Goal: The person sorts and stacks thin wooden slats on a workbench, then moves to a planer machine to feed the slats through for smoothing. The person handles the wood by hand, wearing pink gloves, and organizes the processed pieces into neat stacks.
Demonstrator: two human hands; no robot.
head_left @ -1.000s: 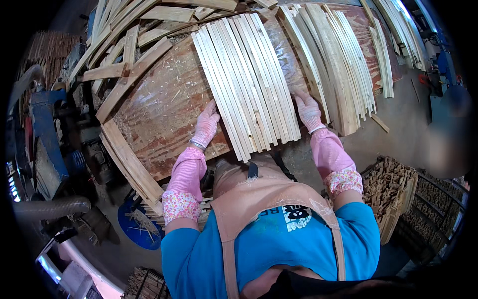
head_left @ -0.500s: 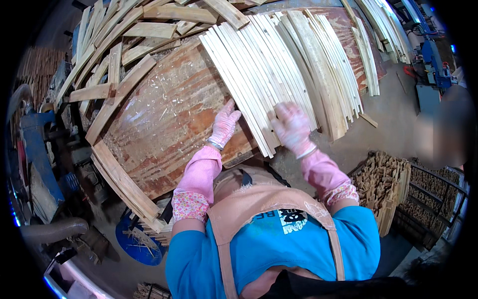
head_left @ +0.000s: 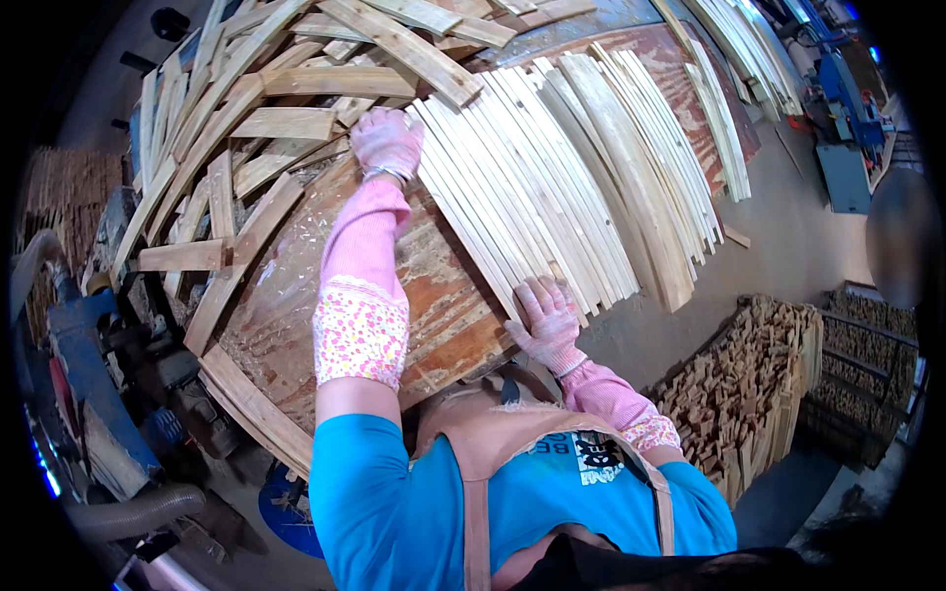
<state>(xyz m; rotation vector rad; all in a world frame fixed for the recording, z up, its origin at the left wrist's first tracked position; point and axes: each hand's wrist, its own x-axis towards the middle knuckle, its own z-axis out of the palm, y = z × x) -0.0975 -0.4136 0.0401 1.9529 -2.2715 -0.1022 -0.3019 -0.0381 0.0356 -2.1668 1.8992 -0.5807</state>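
A row of pale wooden strips (head_left: 522, 187) lies side by side on a worn reddish-brown board. My left hand (head_left: 387, 146), in a pinkish glove, reaches to the far end of the row and touches the leftmost strip's side. Its fingers are bent but slightly apart, their tips partly hidden. At the near ends of the strips, my right hand (head_left: 546, 323), gloved likewise, lies with its fingers spread over the wood. Neither hand is wrapped round a strip. To the right in the row sits a wider, darker plank (head_left: 631, 182).
Loose boards (head_left: 340, 81) are heaped at the far left, close to my left hand. The worn board (head_left: 448, 330) carries scattered shavings. Stacked wood pieces (head_left: 744, 384) stand at the lower right. Blue machinery (head_left: 94, 384) is on the left, and a blue basin (head_left: 296, 522) below.
My left hand has moved away from me, up the left side of the strips to their far end. My right hand has shifted left and nearer, onto the near ends.
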